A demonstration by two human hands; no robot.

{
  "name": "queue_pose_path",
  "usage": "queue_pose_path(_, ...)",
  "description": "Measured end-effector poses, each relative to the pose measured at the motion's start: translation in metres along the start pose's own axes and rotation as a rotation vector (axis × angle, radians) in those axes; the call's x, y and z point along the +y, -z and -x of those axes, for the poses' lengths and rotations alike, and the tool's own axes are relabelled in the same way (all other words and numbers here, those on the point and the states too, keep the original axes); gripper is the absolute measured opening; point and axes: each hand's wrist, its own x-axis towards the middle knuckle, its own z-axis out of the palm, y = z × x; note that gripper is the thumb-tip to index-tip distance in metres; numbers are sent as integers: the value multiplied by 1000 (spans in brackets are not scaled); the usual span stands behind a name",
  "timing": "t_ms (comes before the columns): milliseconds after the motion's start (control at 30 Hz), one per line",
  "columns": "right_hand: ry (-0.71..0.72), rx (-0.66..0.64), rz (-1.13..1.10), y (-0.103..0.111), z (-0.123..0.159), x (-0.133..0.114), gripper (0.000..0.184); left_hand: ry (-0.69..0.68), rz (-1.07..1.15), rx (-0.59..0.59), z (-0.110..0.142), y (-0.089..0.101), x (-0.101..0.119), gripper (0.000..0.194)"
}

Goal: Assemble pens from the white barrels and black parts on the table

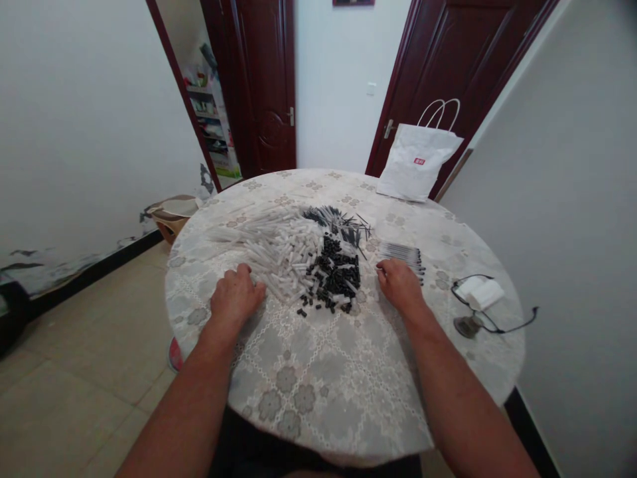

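A round table (318,372) with a lace-patterned cloth carries a heap of white tubes (279,249), a pile of small black caps (336,272) and a bundle of thin black refills (338,222). My left hand (235,295) rests knuckles-up at the near left edge of the white tubes, fingers curled under, touching them. My right hand (398,282) lies at the near end of a neat row of assembled pens (401,253), fingers curled down on the cloth. What either hand holds, if anything, is hidden.
A white paper bag (417,162) stands at the table's far right edge. Eyeglasses, a white folded pad (480,292) and a cable lie at the right. Dark red doors stand behind, and a basket (169,216) sits on the floor at left.
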Motion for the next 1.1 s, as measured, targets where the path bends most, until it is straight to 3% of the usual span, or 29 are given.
queue_pose_path(367, -76, 114, 68, -11, -7, -18, 23, -43, -1, 36, 5, -5, -4, 53)
queue_pose_path(667, -80, 97, 95, -23, -10, -22, 20, -78, -3, 76, 9, -8, -4, 57)
queue_pose_path(900, -82, 101, 94, -24, -12, -25, 22, -57, -28, 79, 1, -13, -13, 56)
queue_pose_path(1100, -120, 126, 141, -25, -11, -24, 22, 41, -13, 45, -4, -7, -13, 56)
